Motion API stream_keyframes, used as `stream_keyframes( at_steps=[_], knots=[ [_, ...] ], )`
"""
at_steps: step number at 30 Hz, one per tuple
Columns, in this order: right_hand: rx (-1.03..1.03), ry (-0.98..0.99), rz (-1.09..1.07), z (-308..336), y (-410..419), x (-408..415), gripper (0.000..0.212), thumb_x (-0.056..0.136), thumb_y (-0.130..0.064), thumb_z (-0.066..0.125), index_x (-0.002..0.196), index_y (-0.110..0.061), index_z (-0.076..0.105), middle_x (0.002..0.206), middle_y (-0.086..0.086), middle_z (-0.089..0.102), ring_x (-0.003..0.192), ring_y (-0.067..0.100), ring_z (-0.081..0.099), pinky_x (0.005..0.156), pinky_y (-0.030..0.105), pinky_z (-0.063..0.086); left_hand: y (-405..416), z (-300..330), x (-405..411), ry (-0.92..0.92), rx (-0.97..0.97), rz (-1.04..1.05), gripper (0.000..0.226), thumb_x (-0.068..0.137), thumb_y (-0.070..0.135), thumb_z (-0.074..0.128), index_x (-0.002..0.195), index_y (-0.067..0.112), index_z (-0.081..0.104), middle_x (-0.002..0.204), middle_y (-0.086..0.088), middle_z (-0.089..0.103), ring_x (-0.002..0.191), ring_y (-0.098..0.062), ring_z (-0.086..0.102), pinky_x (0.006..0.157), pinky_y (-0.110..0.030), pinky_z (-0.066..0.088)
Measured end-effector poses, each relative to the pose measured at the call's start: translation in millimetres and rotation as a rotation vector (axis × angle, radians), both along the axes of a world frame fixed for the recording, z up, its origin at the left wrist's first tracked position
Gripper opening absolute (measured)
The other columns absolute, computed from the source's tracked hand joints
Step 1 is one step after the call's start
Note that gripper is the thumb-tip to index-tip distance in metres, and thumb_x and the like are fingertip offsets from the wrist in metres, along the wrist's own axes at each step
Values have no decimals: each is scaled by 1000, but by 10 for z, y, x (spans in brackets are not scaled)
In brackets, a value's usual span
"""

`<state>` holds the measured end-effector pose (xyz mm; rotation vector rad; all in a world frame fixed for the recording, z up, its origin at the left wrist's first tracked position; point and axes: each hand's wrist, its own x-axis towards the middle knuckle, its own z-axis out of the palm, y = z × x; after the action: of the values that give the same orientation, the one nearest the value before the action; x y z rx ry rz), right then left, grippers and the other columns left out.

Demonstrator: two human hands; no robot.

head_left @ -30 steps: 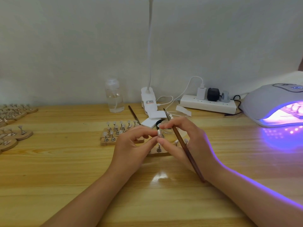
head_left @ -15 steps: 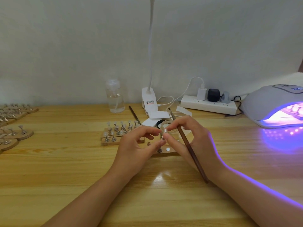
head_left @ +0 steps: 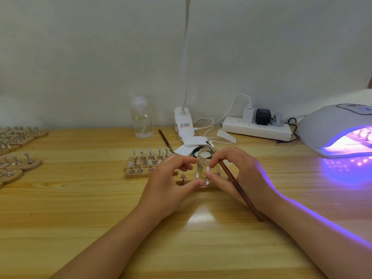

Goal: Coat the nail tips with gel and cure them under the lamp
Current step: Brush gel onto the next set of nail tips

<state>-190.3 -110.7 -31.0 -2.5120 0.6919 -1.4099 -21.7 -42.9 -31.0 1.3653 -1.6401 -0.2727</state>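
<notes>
Wooden brush [head_left: 233, 182] pinched in right hand [head_left: 241, 174]; left hand [head_left: 171, 182] fingers grip wooden holder [head_left: 193, 185], bare table [head_left: 80, 198] leftward.

Nail tips, gel and lamp on the table

Nail tips [head_left: 207, 169] are mounted on a wooden holder [head_left: 203, 186]; an open gel jar [head_left: 204, 161] stands behind; the curing lamp [head_left: 340, 129] glows violet.

One head-worn wide-angle view looks forward and down across the wooden surface [head_left: 60, 218] toward the wall [head_left: 80, 57], close over the forearms; the edges seem bent.
</notes>
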Motion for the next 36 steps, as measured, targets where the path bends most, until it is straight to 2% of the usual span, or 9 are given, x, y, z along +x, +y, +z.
stream_keyframes(
  at_steps=[4, 9, 11, 15, 19, 25, 30, 36],
  knots=[
    [2, 39, 18, 9, 17, -11, 15, 72, -22, 72, 82, -15, 63, 81, -3, 61, 74, 8, 59, 65, 20, 49, -16, -16, 4, 29, 59, -19, 46, 65, 25, 79, 98, 44, 53, 91, 13, 60, 88, 2, 54, 71, -6, 40],
    [-33, 84, 16, 22, 26, -20, 17, 72, -21, 74, 83, -12, 64, 79, -2, 61, 69, 12, 59, 59, 33, 53, -23, -51, 14, 61, 105, -22, 45, 66, 23, 79, 100, 40, 55, 89, 12, 61, 90, -2, 57, 72, -13, 46],
    [-57, 104, 12, 20, 18, -21, 19, 70, -19, 78, 83, -13, 64, 78, -3, 61, 69, 12, 59, 60, 32, 52, -26, -62, 22, 67, 118, -25, 45, 66, 23, 79, 100, 41, 55, 86, 14, 61, 89, -2, 57, 76, -18, 48],
    [-99, 141, -17, 22, 7, -16, 17, 71, -28, 72, 81, -16, 64, 75, -7, 60, 69, 7, 56, 68, 24, 45, -28, -68, 26, 56, 129, -23, 44, 66, 22, 79, 93, 46, 54, 80, 17, 60, 86, 0, 57, 74, -14, 46],
    [-81, 148, -24, 34, 22, -18, 20, 67, -24, 77, 80, -15, 65, 74, -4, 61, 68, 13, 58, 67, 30, 48, -27, -59, 25, 48, 148, -25, 42, 66, 24, 79, 91, 47, 54, 78, 20, 60, 86, -1, 57, 75, -15, 46],
    [-138, 150, -67, 136, 45, -64, 34, 72, -45, 65, 80, -13, 65, 74, -2, 63, 68, 18, 60, 66, 33, 48, -21, -31, 20, 58, 161, -53, 42, 68, 16, 78, 90, 43, 55, 78, 16, 59, 83, 0, 56, 70, -7, 42],
    [-146, 205, -85, 119, 3, -155, 27, 71, -39, 72, 80, -14, 65, 74, -3, 62, 68, 15, 58, 67, 31, 48, -21, -25, 24, 113, 170, -43, 40, 67, 14, 78, 88, 41, 57, 78, 15, 59, 82, -2, 56, 72, -10, 45],
    [-152, 228, -90, 96, -7, -149, 27, 75, -42, 59, 82, -16, 64, 74, -6, 61, 68, 10, 57, 68, 23, 43, -23, -28, 33, 83, 166, -30, 42, 68, 15, 78, 89, 43, 55, 79, 17, 59, 85, -2, 56, 78, -17, 46]
  ],
)
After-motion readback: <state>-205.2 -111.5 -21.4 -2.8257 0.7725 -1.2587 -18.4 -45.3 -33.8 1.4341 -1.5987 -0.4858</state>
